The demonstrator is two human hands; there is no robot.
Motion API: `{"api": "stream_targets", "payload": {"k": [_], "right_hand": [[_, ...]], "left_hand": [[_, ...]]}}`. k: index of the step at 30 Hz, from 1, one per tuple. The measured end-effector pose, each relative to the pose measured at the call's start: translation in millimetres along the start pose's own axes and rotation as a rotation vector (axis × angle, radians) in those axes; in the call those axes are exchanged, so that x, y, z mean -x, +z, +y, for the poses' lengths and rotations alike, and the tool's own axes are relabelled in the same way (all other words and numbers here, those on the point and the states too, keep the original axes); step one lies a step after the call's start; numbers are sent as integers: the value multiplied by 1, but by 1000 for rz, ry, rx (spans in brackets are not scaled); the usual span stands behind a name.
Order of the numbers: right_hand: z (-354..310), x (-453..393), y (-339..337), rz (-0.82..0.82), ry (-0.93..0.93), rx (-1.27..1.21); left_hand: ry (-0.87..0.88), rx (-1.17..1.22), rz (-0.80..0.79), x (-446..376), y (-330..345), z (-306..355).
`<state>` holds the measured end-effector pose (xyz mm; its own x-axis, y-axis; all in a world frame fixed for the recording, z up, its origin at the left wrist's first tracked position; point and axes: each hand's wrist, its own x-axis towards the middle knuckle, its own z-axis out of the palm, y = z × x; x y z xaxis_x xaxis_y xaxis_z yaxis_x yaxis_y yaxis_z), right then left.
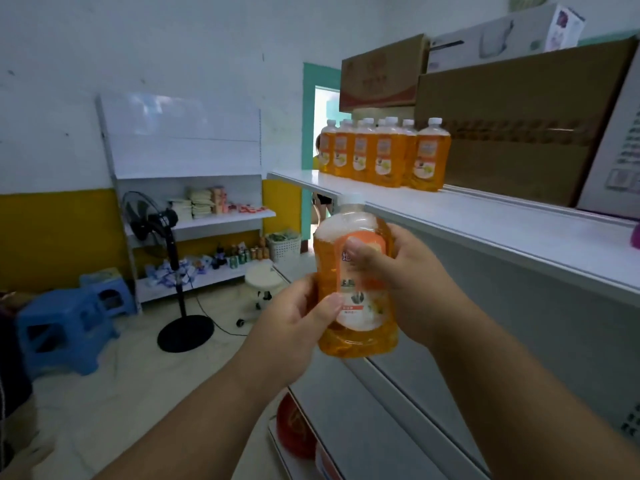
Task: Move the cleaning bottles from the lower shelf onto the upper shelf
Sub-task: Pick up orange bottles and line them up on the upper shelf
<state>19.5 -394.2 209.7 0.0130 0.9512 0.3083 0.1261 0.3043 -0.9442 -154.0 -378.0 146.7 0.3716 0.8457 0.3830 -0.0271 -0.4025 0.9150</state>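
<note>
I hold one orange cleaning bottle [356, 341] with a white cap in both hands, upright and slightly tilted, in front of the upper shelf's edge. My left hand [298, 317] grips its lower left side, thumb on the label. My right hand [398, 278] wraps its right side, thumb across the upper label. Several matching orange bottles [384, 154] stand in a cluster on the white upper shelf [485, 216], at its far end. The lower shelf [363, 427] shows below my arms, with a red item [294, 427] at its front.
Cardboard boxes [519, 116] stand along the back of the upper shelf, right of the bottles. Across the room a white rack [194, 220] holds goods. A black floor fan [166, 244], blue stools [65, 327] and a white stool [263, 282] stand on the floor. A person stands in the green doorway [322, 209].
</note>
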Motion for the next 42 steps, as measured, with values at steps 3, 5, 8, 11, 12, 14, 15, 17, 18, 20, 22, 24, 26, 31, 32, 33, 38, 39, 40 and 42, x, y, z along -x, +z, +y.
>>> {"api": "stream_targets", "payload": {"k": [3,5,8,11,12,14,15,17,18,20,22,24,26,31,32,33,38,39,40,42], "right_hand": [[-18,-50,0,12,-59,67],[-27,-79,0,70,-125,91],[-37,-115,-1,178,-208,149],[-43,-149,-8,283,-243,222],[-44,-159,-10,332,-253,244],[-45,-178,-18,423,-292,264],[-46,-185,-22,466,-308,273],[-48,-197,-29,561,-318,308],[-49,-202,-33,609,-314,327],[-50,-209,-42,700,-298,360],[-49,-214,-51,771,-274,387],[-46,-219,-61,828,-235,395],[-43,-224,-70,868,-195,403],[-27,-253,-89,891,-138,442],[-24,-259,-92,891,-124,438],[-21,-266,-94,892,-115,431],[-10,-288,-101,903,-87,395],[-7,-290,-101,910,-76,402],[-5,-291,-101,918,-65,418],[1,-290,-101,937,-40,443]], "left_hand": [[68,-93,21,-50,-17,6],[115,-218,44,-85,-31,8],[151,-388,26,-133,-51,8],[196,-571,-70,-184,-64,5],[221,-607,-102,-203,-66,4],[277,-626,-184,-242,-66,2],[310,-625,-241,-261,-64,0],[390,-625,-357,-298,-58,-2],[426,-624,-407,-315,-52,-3],[472,-616,-488,-342,-40,-5],[495,-592,-545,-364,-28,-7],[513,-591,-578,-382,-18,-12],[537,-613,-592,-397,-13,-19],[543,-653,-596,-422,-7,-36],[540,-659,-595,-426,-6,-40],[536,-673,-595,-431,-6,-42],[508,-771,-636,-449,-7,-50],[506,-792,-663,-452,-7,-53],[506,-818,-697,-455,-7,-55],[521,-872,-760,-461,-7,-58]]}}
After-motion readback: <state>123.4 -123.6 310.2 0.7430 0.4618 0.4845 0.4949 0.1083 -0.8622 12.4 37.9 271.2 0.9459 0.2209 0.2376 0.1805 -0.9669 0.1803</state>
